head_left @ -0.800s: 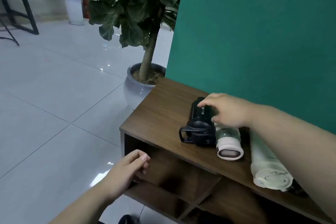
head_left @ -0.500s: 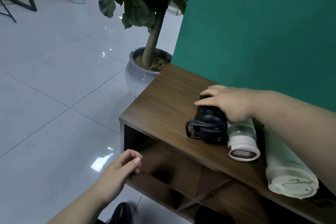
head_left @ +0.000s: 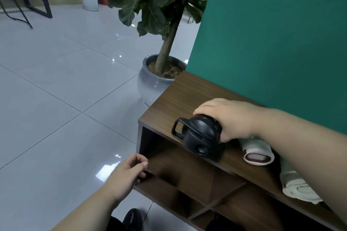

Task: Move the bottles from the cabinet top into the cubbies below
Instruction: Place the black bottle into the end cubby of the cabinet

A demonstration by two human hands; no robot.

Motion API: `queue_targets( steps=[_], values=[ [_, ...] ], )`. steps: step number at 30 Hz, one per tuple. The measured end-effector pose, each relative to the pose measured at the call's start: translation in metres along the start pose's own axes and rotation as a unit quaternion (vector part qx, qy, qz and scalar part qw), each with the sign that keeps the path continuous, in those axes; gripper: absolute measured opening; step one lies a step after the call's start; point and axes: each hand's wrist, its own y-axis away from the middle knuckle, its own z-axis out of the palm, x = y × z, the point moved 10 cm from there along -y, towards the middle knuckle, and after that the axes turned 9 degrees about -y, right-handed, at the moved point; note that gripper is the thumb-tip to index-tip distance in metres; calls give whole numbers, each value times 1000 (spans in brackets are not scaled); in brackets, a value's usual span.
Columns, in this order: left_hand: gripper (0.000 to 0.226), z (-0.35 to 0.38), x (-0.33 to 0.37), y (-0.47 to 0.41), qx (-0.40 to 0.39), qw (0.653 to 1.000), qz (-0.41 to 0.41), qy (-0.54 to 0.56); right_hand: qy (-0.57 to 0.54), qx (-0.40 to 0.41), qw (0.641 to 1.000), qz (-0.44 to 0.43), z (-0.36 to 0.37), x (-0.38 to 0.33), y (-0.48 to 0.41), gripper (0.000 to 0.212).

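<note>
Now the black bottle (head_left: 200, 138) is turned, cap over the front edge of the cabinet top (head_left: 180, 97). Left hand (head_left: 125, 175) curls empty by the cubbies (head_left: 180, 174) below. Right hand (head_left: 228, 118) grips the bottle.

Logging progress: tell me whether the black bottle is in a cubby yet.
Not yet. The black bottle is above the cabinet top, gripped by the right hand.

My right hand (head_left: 231, 118) reaches in from the right on a bare forearm, palm down, fingers curled over and wrapped tight around what it holds. My left hand (head_left: 127, 174) hangs lower, loosely curled (thumb against the forefinger), gripping nothing, forearm angling up from below.
</note>
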Motion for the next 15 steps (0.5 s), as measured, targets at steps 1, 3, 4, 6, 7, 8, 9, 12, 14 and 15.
queue_targets(
  steps=[1, 3, 4, 6, 7, 8, 9, 12, 14, 15],
  values=[
    [11, -2, -1, 2, 4, 1000, 2, -4, -23, 19, 1000, -10, -3, -13, 4, 88],
    [8, -6, 1, 8, 7, 1000, 6, -18, -73, 54, 995, -30, -6, -40, 12, 86],
    [6, -9, 0, 10, 9, 999, 7, -30, -98, 68, 992, -43, -6, -54, 16, 86],
    [13, -15, -3, 14, 11, 998, 14, -55, -152, 90, 982, -62, -1, -77, 25, 88],
    [13, -18, -5, 15, 11, 997, 18, -71, -180, 96, 977, -67, 4, -85, 29, 89],
    [11, -19, -5, 16, 11, 996, 22, -89, -207, 100, 971, -68, 12, -92, 32, 89],
    [11, -21, -6, 17, 10, 994, 25, -104, -234, 105, 964, -65, 21, -97, 36, 88],
    [19, -18, -13, 12, -2, 989, 20, -149, -323, 132, 936, -47, 57, -102, 35, 83],
    [26, -9, -19, 6, -26, 982, 19, -184, -385, 145, 911, -23, 83, -96, 29, 76],
    [28, -3, -23, 2, -38, 980, 17, -195, -421, 144, 896, -4, 97, -90, 24, 73]
  ],
)
